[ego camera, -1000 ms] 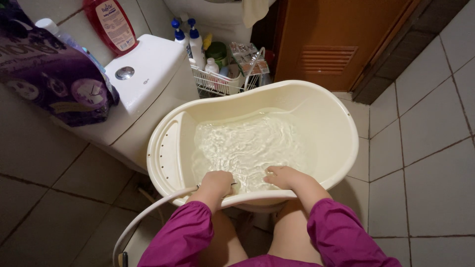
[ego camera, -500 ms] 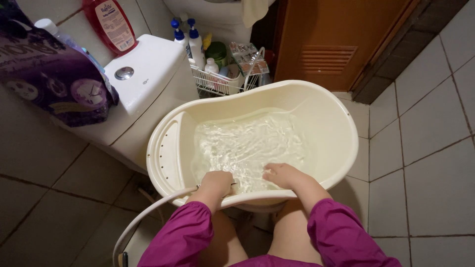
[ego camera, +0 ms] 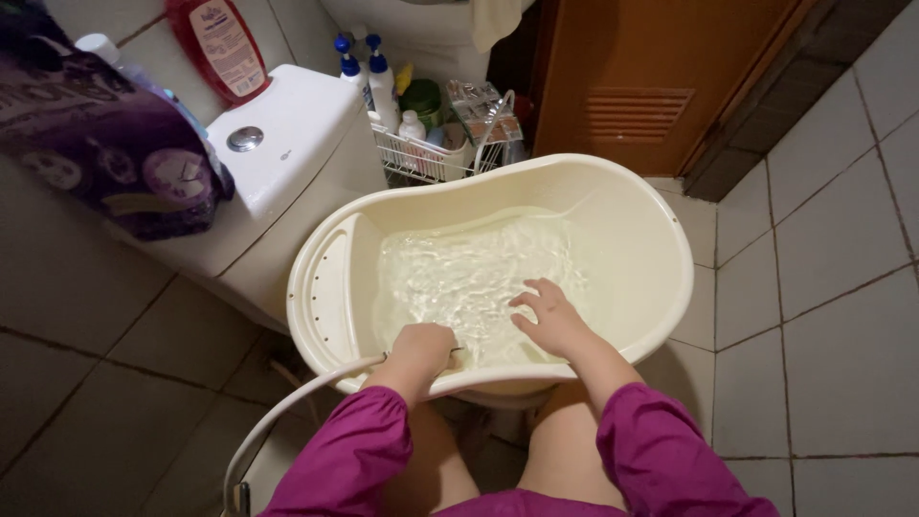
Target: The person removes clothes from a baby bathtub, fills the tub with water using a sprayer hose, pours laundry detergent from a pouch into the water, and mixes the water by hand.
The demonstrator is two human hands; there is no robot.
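**Two hands at a water-filled tub on a tiled bathroom floor**

A large cream-coloured oval plastic tub (ego camera: 661,239) sits on the grey tiled floor (ego camera: 823,316), pressed against the white ceramic toilet cistern (ego camera: 287,144) at its left. Rippling clear water (ego camera: 469,273) fills its lower part. One tub, one cistern and one orange-brown louvred door (ego camera: 641,86) are in view.

The person crouches at the near rim, both arms in magenta sleeves (ego camera: 354,450) pushed up to the elbow. The left hand (ego camera: 421,349) is curled into a fist just inside the rim, closed around the end of a white flexible hose (ego camera: 287,412) that curves up from the lower left and over the edge; the nozzle itself is hidden inside the grip. The right hand (ego camera: 550,316) reaches further in, palm down, fingers spread and open, holding nothing, lying on or just in the water; whether the fingertips touch the tub's bottom cannot be told.

A purple patterned fabric bag (ego camera: 105,144) rests on the cistern's left, cut off by the frame edge. Behind it stands one red plastic bottle (ego camera: 215,43), its top out of frame. A white wire basket (ego camera: 431,158) beside the cistern holds two white spray bottles with blue tops (ego camera: 369,77) and several smaller containers too crowded to count.
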